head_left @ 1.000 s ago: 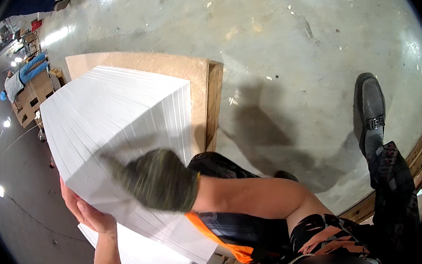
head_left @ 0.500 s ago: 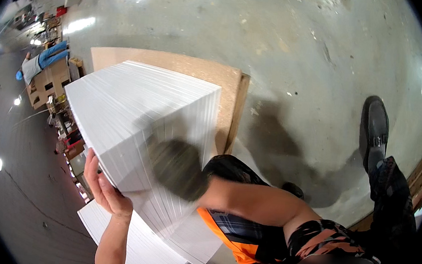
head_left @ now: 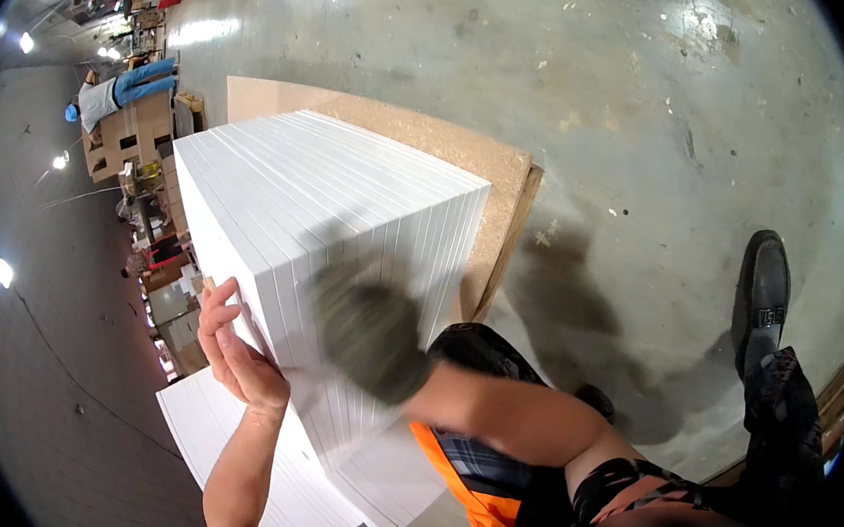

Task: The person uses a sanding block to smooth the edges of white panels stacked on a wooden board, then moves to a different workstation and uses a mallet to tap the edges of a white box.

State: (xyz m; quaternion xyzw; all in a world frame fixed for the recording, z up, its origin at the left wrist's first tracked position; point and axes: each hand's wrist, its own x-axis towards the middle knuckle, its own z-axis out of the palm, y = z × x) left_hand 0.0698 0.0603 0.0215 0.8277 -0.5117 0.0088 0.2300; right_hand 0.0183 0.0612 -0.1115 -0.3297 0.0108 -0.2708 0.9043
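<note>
A tall stack of white boards (head_left: 338, 191), standing on edge and packed face to face, fills the middle of the view. At its left outer face is my bare left hand (head_left: 245, 360), fingers stretched and slightly apart, close against the board's edge; contact is hard to make out. My right hand (head_left: 371, 334) wears a grey-green glove and is over the stack's near side. Motion smears it, so its fingers cannot be made out. A second pile of white boards (head_left: 217, 426) lies at the lower left, beside the tall stack.
A brown particle board base (head_left: 510, 171) lies under the stack on the concrete floor (head_left: 609, 79). Orange cloth (head_left: 481, 510) hangs near my leg. My dark shoe (head_left: 767, 284) rests on the floor at right. A person (head_left: 105, 100) stands far left near brown cartons (head_left: 137, 133).
The view has shifted, so the stack and my left hand appear further right. My left fingers are a little more bent. The gloved right hand is blurred in both frames.
</note>
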